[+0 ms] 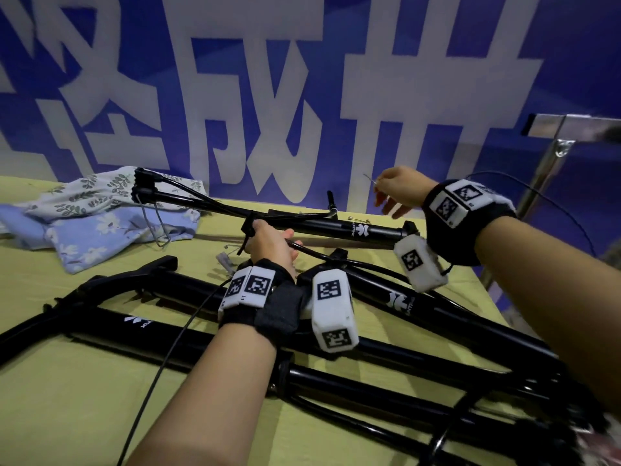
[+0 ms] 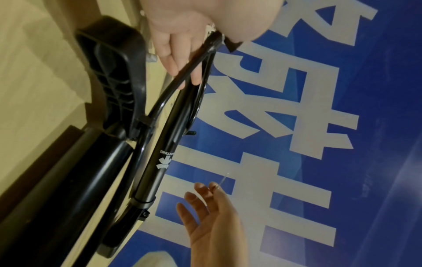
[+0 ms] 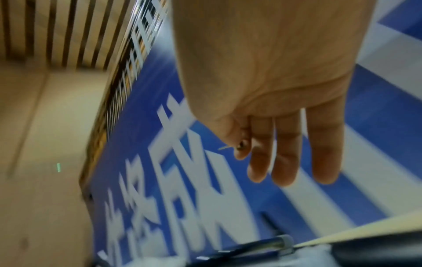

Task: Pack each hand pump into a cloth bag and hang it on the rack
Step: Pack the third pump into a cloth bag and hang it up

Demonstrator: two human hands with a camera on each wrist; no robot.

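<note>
Black pump barrels (image 1: 403,358) are piled right under the forearms at about 6 o'clock, a few stacked and crossing each other, so the near side of the yellow table (image 1: 50,381) is crowded.

Left hand (image 1: 272,245) is curled round the hose of the far hand pump (image 1: 353,228), which lies across the middle of the table at roughly 12 o'clock from that hand. Its handle end pokes into the leafy cloth bag (image 1: 90,193) at 10 o'clock, on top of the blue floral bag (image 1: 87,240). Right hand (image 1: 398,190) is up in the air at 1 o'clock, thumb and forefinger pinching a thin needle-like metal pin (image 1: 369,178), other three fingers loose and straight.

My guess is the pin is a pump accessory that goes into the bag too. If so, drop it in first or it'll get lost, then keep the hose pinned along the barrel so it doesn't snag the bag mouth while sliding in.

Room-wise: the open patch is at 9 o'clock, near the bags. The blue banner wall (image 1: 302,95) hugs the table's far edge, and the metal rack (image 1: 551,156) stands at 2 o'clock past the right corner, so swing the long pump wide of both.
</note>
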